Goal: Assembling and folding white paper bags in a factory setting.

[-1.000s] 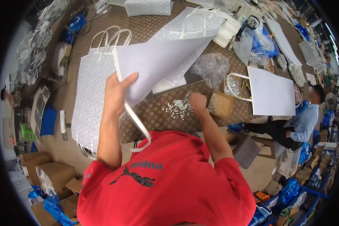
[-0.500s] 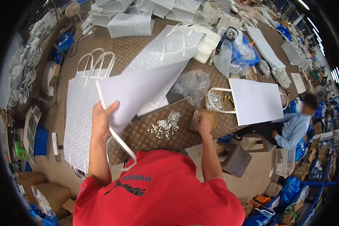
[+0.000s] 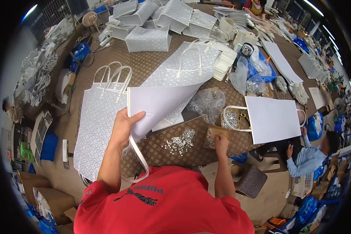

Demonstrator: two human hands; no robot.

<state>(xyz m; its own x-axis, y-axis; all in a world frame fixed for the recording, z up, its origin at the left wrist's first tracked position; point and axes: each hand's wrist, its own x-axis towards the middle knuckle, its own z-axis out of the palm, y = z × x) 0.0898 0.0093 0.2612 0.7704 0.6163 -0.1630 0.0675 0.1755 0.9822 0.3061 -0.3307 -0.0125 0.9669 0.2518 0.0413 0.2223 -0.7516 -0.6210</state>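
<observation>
My left hand is closed on the edge of a grey patterned bag panel, thumb on its pale, plain underside. The panel's far part curls over to show the patterned face, with a white strap handle; another white strap hangs below my hand. My right hand reaches into a small cardboard box of small metal pieces. Its fingers are curled, and their tips are hidden in the box. Loose silvery metal pieces lie on the table between my hands.
Patterned panels with handles lie at the left. On the right are a white panel with handles, a box of silvery pieces and a blue bin. Formed bags crowd the back. A person in light blue sits at right.
The view has shifted, so the table sits lower and further right in the picture. My left hand still grips the panel, and my right hand remains in the small box.
</observation>
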